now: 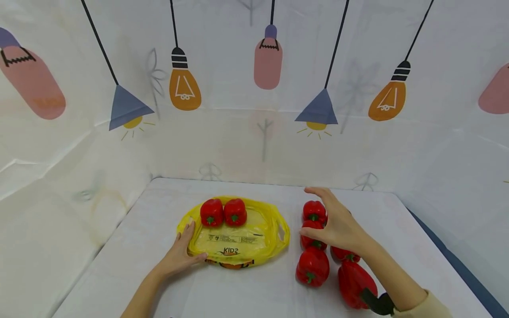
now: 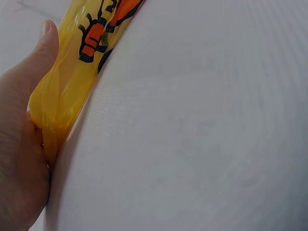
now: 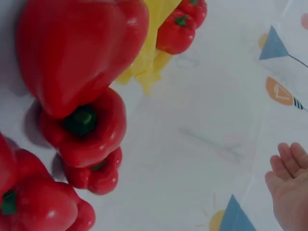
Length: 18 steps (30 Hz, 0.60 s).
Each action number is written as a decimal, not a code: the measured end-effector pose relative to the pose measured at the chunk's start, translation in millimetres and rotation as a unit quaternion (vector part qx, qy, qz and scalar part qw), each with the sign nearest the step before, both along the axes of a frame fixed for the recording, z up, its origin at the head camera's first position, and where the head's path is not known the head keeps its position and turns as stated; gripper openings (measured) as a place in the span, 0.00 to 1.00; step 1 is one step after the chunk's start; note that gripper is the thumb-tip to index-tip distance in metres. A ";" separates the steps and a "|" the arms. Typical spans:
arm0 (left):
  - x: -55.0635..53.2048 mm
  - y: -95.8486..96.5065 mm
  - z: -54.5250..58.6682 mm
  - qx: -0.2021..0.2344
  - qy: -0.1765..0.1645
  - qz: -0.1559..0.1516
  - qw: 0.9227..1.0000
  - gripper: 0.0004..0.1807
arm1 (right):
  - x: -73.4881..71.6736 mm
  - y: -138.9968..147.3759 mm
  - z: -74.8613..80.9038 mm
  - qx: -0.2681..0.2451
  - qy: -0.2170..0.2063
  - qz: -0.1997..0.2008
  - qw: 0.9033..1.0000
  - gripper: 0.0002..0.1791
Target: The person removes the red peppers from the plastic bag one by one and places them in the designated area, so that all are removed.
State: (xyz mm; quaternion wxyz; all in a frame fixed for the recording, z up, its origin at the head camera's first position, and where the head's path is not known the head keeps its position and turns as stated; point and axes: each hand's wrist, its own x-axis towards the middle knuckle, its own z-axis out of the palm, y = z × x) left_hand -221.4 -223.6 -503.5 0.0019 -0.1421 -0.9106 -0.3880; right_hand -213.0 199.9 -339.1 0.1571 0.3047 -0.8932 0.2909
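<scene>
A yellow plastic bag (image 1: 238,247) with printed lettering lies flat on the table. Two red bell peppers (image 1: 223,213) sit side by side on its far part. My left hand (image 1: 179,255) touches the bag's near left edge, fingers extended and thumb spread; in the left wrist view the thumb (image 2: 44,48) lies along the yellow plastic. At the right, my right hand (image 1: 338,223) hovers with thumb and fingers spread wide, holding nothing, above a group of red bell peppers (image 1: 313,267). It hides part of them. The right wrist view shows this hand (image 3: 291,187) apart from the peppers (image 3: 84,127).
Several peppers stand in two rows at the right, one large pepper (image 1: 355,282) nearest the right sleeve (image 1: 425,307). A dark strap-like piece (image 1: 377,302) sits by that sleeve. A white patterned sheet (image 1: 238,145) hangs behind the white table (image 1: 222,296).
</scene>
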 end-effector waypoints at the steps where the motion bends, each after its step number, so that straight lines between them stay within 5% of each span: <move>1: 0.1 0.1 0.0 0.002 0.001 0.000 1.000 0.61 | -1.3 -2.0 0.6 -0.003 0.002 0.005 1.000 0.51; 18: 0.0 0.4 0.2 -0.002 0.002 0.002 1.000 0.61 | -30.4 -45.3 2.5 -0.035 -0.014 0.064 0.997 0.45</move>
